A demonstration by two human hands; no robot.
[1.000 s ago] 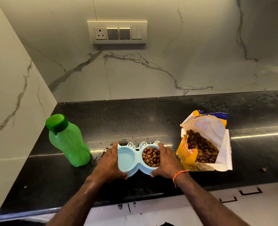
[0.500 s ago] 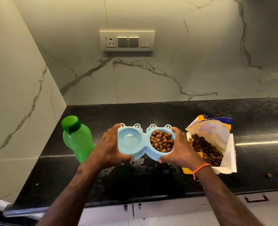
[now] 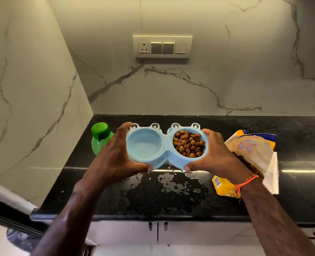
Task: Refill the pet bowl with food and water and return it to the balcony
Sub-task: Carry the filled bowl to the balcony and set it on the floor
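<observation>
A light-blue double pet bowl [image 3: 167, 157] with frog-eye knobs is held level in the air above the black counter [image 3: 171, 200]. Its left cup holds water [image 3: 143, 146]; its right cup holds brown kibble [image 3: 189, 145]. My left hand [image 3: 116, 157] grips the bowl's left end. My right hand [image 3: 217, 156], with an orange thread at the wrist, grips the right end.
A green bottle [image 3: 99, 137] with its cap on stands behind my left hand by the side wall. An open yellow kibble bag [image 3: 254, 154] lies on the counter at right. Spilled water [image 3: 164, 185] wets the counter under the bowl. A socket panel [image 3: 162, 47] sits on the marble back wall.
Both hands have lifted the bowl off the counter and raised it toward me; the wet patch where it stood is now uncovered. The camera has tilted down.
</observation>
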